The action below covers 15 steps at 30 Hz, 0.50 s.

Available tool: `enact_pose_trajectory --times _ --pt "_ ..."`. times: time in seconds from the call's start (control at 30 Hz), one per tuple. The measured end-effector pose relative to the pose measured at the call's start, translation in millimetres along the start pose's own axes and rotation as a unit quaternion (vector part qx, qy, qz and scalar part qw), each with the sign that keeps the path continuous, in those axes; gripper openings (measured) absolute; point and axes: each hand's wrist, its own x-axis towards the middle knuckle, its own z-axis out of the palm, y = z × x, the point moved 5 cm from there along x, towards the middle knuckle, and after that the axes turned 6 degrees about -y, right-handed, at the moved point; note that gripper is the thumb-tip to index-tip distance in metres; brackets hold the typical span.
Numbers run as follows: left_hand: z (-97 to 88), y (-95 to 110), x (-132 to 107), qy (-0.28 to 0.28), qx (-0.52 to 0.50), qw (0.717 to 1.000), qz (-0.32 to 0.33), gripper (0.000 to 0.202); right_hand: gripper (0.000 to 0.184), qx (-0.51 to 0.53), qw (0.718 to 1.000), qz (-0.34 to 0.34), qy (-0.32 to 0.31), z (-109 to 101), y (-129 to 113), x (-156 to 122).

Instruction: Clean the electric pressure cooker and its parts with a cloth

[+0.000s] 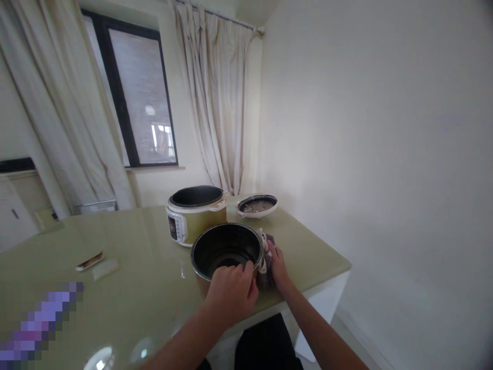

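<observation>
A dark inner pot (pixel 225 247) stands on the glossy green table (pixel 146 288) near its front edge. My left hand (pixel 232 294) grips the pot's near rim, fingers curled over it. My right hand (pixel 278 267) presses a purple and white cloth (pixel 265 257) against the pot's right outer wall, fingers closed on the cloth. Behind the pot sits the gold and white cooker body (pixel 194 213), lid off and hollow. Its round lid (pixel 257 205) lies upturned to the right of the cooker.
A phone (pixel 90 261) lies on the table at the left, beside a small clear slab. Curtains and a dark-framed window stand behind the table. A white wall runs along the right. A dark chair seat (pixel 265 341) shows below the table's edge.
</observation>
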Motion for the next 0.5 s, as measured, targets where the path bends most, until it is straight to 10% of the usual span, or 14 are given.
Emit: enact_pose_trajectory --times 0.17,0.5 --pt "10.4 7 19 -0.021 0.023 0.999 -0.023 0.041 0.054 -0.015 0.999 0.006 0.032 -6 -2 -3" --pt "4.5 -78 -28 0.064 -0.032 0.993 0.091 0.019 0.053 -0.027 0.999 -0.02 -0.007 2 -7 -4"
